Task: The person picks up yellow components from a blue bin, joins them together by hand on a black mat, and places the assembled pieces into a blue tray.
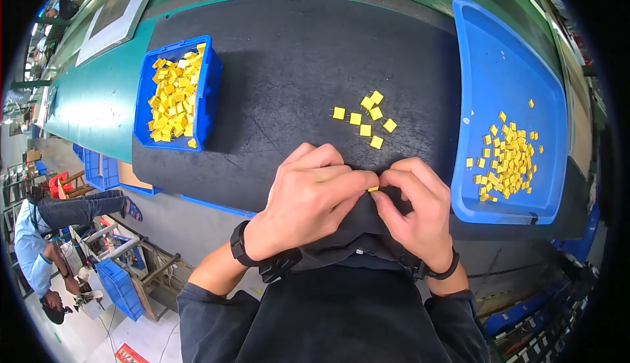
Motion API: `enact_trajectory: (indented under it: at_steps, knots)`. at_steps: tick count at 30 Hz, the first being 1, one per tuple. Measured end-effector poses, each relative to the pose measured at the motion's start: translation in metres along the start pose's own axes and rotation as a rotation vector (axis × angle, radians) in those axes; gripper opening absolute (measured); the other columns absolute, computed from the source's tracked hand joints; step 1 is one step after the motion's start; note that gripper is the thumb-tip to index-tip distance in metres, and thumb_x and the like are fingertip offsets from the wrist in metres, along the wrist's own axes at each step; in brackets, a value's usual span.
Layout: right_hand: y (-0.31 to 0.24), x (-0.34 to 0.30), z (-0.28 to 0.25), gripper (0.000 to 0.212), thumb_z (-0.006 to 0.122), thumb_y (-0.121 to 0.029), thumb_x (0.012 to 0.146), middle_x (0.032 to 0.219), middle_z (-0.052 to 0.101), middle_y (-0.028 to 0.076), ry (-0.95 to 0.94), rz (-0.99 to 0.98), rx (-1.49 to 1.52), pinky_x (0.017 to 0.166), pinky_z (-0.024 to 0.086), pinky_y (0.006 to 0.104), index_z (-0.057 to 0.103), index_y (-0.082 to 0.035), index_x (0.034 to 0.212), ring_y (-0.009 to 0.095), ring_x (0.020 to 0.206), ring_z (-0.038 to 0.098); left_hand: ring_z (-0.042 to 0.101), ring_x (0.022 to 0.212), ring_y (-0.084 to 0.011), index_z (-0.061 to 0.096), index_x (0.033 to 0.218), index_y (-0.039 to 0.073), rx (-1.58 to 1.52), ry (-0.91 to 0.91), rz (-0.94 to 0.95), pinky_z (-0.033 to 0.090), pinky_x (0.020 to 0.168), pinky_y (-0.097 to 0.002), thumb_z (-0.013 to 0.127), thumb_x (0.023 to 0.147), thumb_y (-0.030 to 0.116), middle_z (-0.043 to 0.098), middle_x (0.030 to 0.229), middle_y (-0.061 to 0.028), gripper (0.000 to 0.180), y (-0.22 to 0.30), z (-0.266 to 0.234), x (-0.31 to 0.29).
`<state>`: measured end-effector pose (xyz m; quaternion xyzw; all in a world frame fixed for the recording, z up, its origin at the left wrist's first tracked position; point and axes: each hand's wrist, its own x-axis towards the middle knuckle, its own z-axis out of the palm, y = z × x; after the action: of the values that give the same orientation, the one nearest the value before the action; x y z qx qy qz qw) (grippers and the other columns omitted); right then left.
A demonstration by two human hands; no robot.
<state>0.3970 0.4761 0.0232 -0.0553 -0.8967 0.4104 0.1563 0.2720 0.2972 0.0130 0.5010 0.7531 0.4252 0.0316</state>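
At the near edge of the black mat, my left hand (310, 191) and my right hand (417, 207) meet, both closed in a pinch. Between their fingertips is a small yellow box capacitor (373, 189), mostly covered by the fingers. Just beyond them, several loose yellow capacitors (365, 130) lie scattered on the mat, some with thin wire leads showing. To the left stands a deep blue bin (211, 94) heaped with the same yellow capacitors (174, 97). A shallow blue tray (482, 48) on the right holds a looser pile of capacitors (508, 163).
The black mat (282, 55) covers most of the green bench (85, 104). A grey-framed panel (121, 12) lies at the far left. Beyond the bench's left side, a person in a light blue shirt (33, 238) works near blue crates (121, 287) and a metal-framed cart.
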Motion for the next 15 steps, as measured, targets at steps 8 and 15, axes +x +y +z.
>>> enact_trajectory:
  at_steps: [8, 15]
  knots:
    - [0.002, -0.001, 0.001, 0.026, 0.084, 0.005, 0.078, 0.097, 0.069, 0.008, 0.012, -0.032, 0.017, 0.058, 0.048, 0.0299, 0.073, 0.000, 0.100, 0.020, 0.073, 0.064, 0.061, 0.079, -0.0184, 0.083, 0.101, 0.015, 0.010, 0.009, 0.005, 0.046, 0.073, -0.0348, 0.090, 0.072, 0.007, 0.072, 0.081, 0.0055, 0.031, 0.000, 0.000, 0.000]
    - [0.003, -0.004, 0.002, 0.024, 0.084, 0.005, 0.080, 0.097, 0.069, 0.008, 0.021, -0.034, 0.036, 0.059, 0.047, 0.0293, 0.073, -0.001, 0.100, 0.018, 0.071, 0.062, 0.067, 0.081, -0.0231, 0.080, 0.096, 0.012, -0.135, -0.038, -0.302, 0.053, 0.074, -0.0387, 0.083, 0.080, 0.004, 0.075, 0.082, -0.0017, 0.018, 0.011, -0.015, 0.011]
